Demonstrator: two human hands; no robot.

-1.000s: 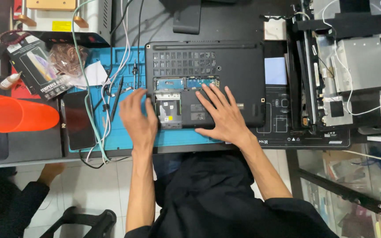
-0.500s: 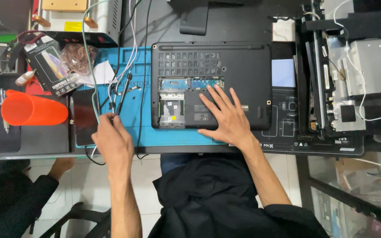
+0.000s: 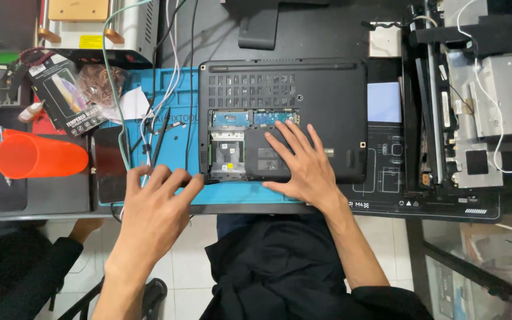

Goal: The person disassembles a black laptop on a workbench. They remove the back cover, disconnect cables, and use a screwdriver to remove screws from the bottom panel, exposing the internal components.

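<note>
Bright, even overhead light, soft shadows, sharp focus, slight edge distortion.

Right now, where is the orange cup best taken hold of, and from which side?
Grip the orange cup around its middle, probably from above. It lies on its side, open mouth leftward, so the rounded wall faces up and is clear.

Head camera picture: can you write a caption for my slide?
Right hand flat on an upturned black laptop; left hand by the blue mat.

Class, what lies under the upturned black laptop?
A blue rubber work mat shows beneath the black laptop, extending left. Whatever the mat holds directly under the laptop is hidden.
</note>
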